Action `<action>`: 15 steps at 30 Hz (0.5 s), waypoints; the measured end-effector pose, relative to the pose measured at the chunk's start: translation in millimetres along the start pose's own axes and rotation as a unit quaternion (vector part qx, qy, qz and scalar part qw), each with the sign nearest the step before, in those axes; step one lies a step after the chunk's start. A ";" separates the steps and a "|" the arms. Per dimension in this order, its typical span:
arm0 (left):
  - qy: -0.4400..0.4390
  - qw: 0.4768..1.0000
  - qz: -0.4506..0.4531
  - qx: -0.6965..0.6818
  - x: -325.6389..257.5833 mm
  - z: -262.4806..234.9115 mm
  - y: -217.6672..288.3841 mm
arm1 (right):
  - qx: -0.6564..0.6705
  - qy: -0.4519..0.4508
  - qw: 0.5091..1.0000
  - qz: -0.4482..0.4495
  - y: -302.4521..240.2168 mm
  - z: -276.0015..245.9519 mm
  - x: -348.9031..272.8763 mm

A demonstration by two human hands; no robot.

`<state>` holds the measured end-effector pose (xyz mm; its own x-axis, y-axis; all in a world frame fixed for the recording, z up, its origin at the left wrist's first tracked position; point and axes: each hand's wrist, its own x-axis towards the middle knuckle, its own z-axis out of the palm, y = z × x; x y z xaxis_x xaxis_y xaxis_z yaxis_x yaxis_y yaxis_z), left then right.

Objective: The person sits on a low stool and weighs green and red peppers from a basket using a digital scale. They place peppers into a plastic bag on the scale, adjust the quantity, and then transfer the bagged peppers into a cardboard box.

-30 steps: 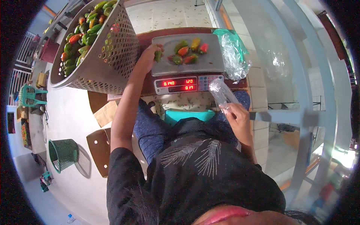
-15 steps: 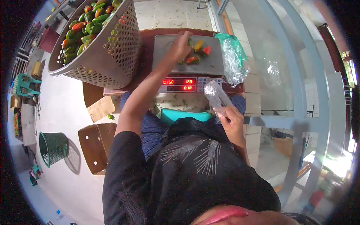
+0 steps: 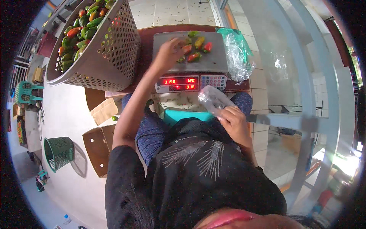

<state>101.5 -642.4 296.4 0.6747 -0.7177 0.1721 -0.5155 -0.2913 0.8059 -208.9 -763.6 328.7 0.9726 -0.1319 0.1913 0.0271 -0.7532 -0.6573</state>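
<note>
a: what's around at nine o'clock?

b: pale smooth floor [image 3: 72, 114], with a small green mesh basket [image 3: 58, 152] at eight and flat brown cardboard pieces [image 3: 100, 149] beside it. a green plastic stool [image 3: 26, 93] sits at the far nine o'clock rim.

a: and at three?

b: a white metal frame [image 3: 301, 76] with glass panes, white tiled wall [image 3: 263, 82] behind it, bright daylight low at four. a dark brown table [image 3: 146, 45] stands at twelve.

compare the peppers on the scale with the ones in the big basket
The peppers on the scale are few, spread flat on its grey pan, with the left hand on them. The peppers in the basket are many, heaped deep, untouched. Both lots mix green, red and orange.
</note>
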 end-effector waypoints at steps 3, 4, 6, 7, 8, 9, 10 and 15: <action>-0.030 0.999 -0.019 -0.018 -52.3 -24.9 3.0 | 0.003 -0.061 0.996 -0.060 -4.9 6.8 3.5; -0.036 0.999 -0.013 -0.009 -63.1 -29.8 -0.5 | 0.013 -0.080 0.993 -0.081 -4.5 11.0 3.8; -0.005 1.000 -0.003 0.012 -77.5 -37.7 -12.3 | 0.009 -0.106 0.989 -0.107 -6.0 14.9 6.2; 0.009 1.000 0.005 0.022 -79.3 -40.1 -18.0 | 0.006 -0.110 0.988 -0.105 -9.6 15.2 6.2; 0.009 1.000 -0.013 0.025 -79.6 -44.3 -23.5 | 0.004 -0.115 0.988 -0.106 -10.7 15.3 7.5; 0.008 0.999 -0.030 0.028 -78.8 -48.3 -27.7 | 0.007 -0.108 0.989 -0.104 -10.3 15.2 8.1; 0.007 0.998 -0.047 0.031 -76.3 -49.9 -30.8 | 0.010 -0.099 0.990 -0.101 -9.2 15.2 8.4; -0.005 0.997 -0.072 0.012 -63.1 -47.1 -34.4 | 0.002 -0.087 0.993 -0.080 -6.2 15.6 3.9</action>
<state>101.6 -557.3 284.4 0.7377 -0.6732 0.0503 -0.4265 -0.4069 0.8078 -201.7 -749.4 322.1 0.9809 0.1032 0.1647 0.1853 -0.7527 -0.6317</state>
